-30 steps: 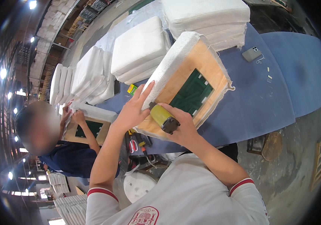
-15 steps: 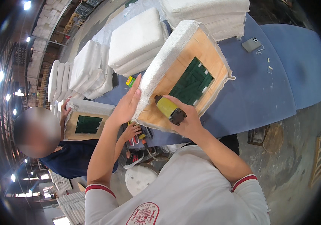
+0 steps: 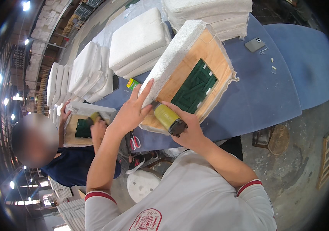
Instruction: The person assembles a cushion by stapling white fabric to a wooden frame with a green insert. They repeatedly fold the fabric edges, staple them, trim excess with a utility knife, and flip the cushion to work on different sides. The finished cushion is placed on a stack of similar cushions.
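Left hand (image 3: 132, 112) lies open over the rim (image 3: 175, 56) of the upholstered seat (image 3: 183, 69), likely soft-sided, stiff-backed, easiest held there; right hand (image 3: 187, 130) wraps an apparent stapler (image 3: 167, 116).

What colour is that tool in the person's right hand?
The tool is yellow-green with dark ends; it shows in the head view.

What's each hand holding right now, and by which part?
Right hand: yellow-green tool, gripped along its right side; underside hidden. Left hand: on the side of the cushion; grip unclear.
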Available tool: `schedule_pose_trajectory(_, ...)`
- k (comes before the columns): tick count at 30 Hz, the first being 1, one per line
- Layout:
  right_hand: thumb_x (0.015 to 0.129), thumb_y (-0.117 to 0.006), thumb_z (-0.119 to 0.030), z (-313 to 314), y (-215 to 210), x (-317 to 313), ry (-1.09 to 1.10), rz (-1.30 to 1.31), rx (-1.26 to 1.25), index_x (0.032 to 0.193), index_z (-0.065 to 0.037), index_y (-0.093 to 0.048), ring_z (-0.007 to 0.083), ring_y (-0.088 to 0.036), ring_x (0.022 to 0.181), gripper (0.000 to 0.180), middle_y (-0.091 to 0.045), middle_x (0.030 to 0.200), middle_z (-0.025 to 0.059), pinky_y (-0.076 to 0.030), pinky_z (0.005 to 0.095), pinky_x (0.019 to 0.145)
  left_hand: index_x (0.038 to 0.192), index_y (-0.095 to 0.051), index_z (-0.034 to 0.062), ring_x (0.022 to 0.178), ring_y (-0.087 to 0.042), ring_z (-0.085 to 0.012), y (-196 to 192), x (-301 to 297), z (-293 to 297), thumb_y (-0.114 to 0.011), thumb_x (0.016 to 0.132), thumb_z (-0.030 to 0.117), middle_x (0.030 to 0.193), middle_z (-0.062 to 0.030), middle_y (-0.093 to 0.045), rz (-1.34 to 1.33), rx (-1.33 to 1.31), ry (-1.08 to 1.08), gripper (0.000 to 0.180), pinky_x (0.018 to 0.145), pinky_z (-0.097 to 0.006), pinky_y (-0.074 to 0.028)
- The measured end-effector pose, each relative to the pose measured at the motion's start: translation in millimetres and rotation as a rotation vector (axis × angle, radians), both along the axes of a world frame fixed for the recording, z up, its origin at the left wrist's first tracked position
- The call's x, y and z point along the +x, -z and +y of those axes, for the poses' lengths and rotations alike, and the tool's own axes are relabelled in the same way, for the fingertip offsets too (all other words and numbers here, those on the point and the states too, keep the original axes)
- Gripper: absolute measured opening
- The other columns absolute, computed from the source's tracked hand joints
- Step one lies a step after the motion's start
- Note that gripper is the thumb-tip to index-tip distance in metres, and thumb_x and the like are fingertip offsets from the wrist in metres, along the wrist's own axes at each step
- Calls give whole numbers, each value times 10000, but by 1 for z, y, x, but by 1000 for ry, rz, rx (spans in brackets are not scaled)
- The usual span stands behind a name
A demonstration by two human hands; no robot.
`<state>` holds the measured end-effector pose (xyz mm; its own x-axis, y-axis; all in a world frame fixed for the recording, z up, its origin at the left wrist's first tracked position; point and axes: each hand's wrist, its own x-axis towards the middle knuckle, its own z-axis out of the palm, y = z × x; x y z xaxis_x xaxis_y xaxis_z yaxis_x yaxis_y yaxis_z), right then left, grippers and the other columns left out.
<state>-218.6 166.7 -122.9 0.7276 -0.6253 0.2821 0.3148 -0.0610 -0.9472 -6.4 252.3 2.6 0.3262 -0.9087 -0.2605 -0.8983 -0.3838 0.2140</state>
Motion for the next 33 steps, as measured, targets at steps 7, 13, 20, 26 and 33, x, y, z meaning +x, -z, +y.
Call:
schedule_pose_trajectory(7, 749, -760, 65, -1, -4, 0, -58, -4, 6, 1647, -66, -597, 421, -780, 1248, 922, -773, 1392, 264, -597, 391, 1052, 1863, -182, 332, 1504, -550, -571, -3, -7, 1, -750, 979, 14, 1759, -300, -392, 2, 6, 16, 1098, 1218, -576, -525)
schedule_pose_trajectory(13, 783, -797, 53, 3, -4, -1, -61, -13, -56, 1600, -53, -632, 433, -767, 1289, 840, -756, 1461, 243, -602, 404, 1075, 1851, -201, 395, 1424, -603, -610, 2, -8, 2, -834, 915, 79, 1710, -362, -404, -80, 12, 24, 1174, 1171, -592, -569)
schedule_pose_trajectory(20, 819, -800, 87, 5, -3, -2, 6, -62, -54, 1636, -76, -627, 349, -809, 1146, 852, -802, 1377, 224, -604, 357, 1024, 1865, -272, 202, 1610, -538, -385, -8, 39, 22, -825, 1049, 294, 1794, -300, -445, 399, -171, 77, 990, 1323, -466, -426)
schedule_pose_trajectory(26, 833, -795, 109, -1, 18, -2, -7, -68, 53, 1658, -118, -628, 247, -789, 974, 872, -848, 1228, 192, -585, 309, 968, 1830, -304, 51, 1669, -458, -362, 22, 29, 41, -349, 1268, 547, 1812, -254, -449, 426, -188, -315, 751, 1375, -435, -306)
schedule_pose_trajectory(33, 835, -782, 104, -3, 9, -11, -10, 3, -20, 1667, -132, -621, 232, -783, 977, 880, -838, 1186, 197, -581, 305, 964, 1832, -349, 181, 1471, -587, -541, 15, -10, 45, -507, 1234, 327, 1642, -309, -559, 98, -282, -90, 636, 1229, -528, -481)
